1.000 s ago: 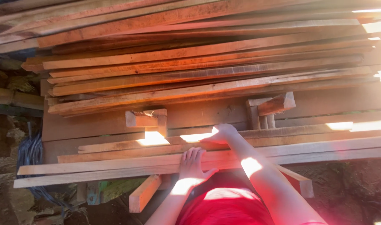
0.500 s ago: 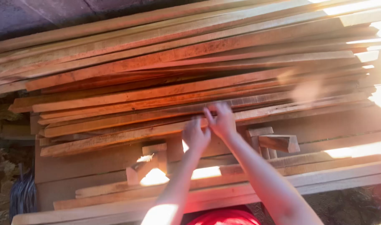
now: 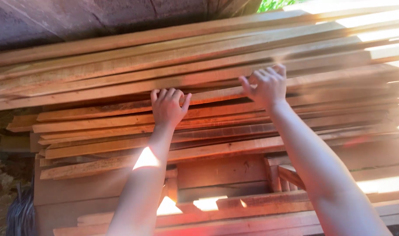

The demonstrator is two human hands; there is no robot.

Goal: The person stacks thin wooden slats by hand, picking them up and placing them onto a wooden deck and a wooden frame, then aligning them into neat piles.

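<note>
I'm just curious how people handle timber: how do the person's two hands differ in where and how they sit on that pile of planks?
The left hand sits lower and nearer the pile's middle; the right hand reaches higher and further right. The left hand lies flatter, fingers hooked over a plank edge; the right hand's fingers look more curled, its thumb spread. The right arm stretches further. Both are bare and touch the stacked wooden planks.

A wall (image 3: pixel 68 19) is seen above the hands, greenery (image 3: pixel 273 4) up right, wooden frames (image 3: pixel 234 183) below.
</note>
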